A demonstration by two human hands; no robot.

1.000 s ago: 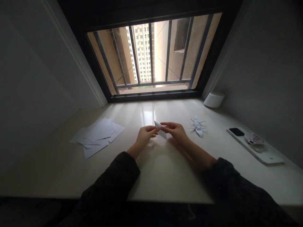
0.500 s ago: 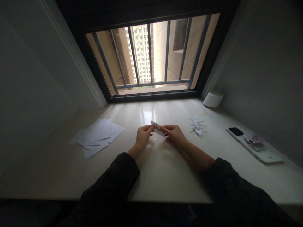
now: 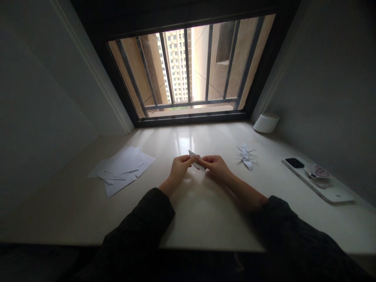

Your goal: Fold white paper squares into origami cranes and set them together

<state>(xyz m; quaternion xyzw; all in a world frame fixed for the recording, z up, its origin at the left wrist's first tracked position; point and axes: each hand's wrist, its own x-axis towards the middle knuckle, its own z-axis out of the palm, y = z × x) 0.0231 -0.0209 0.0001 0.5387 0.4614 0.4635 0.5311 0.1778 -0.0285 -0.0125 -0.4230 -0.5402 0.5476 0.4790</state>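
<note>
A small folded piece of white paper (image 3: 196,160) is held just above the pale desk (image 3: 205,211), near its middle. My left hand (image 3: 179,169) pinches its left end with thumb and fingers closed. From the right, my right hand (image 3: 216,166) pinches the other end, fingertips almost touching the left ones. Both forearms in dark sleeves reach in from the near edge. Most of the paper is hidden behind the fingers.
A loose pile of white paper sheets (image 3: 122,169) lies at the left. A folded paper crane (image 3: 245,156) sits to the right of my hands. A phone (image 3: 319,179) lies at the far right, a white round container (image 3: 266,122) by the barred window (image 3: 190,70).
My hands have drawn closer together on the paper and its visible part has shrunk. The paper's point has tipped slightly. Nothing else on the desk moved.
</note>
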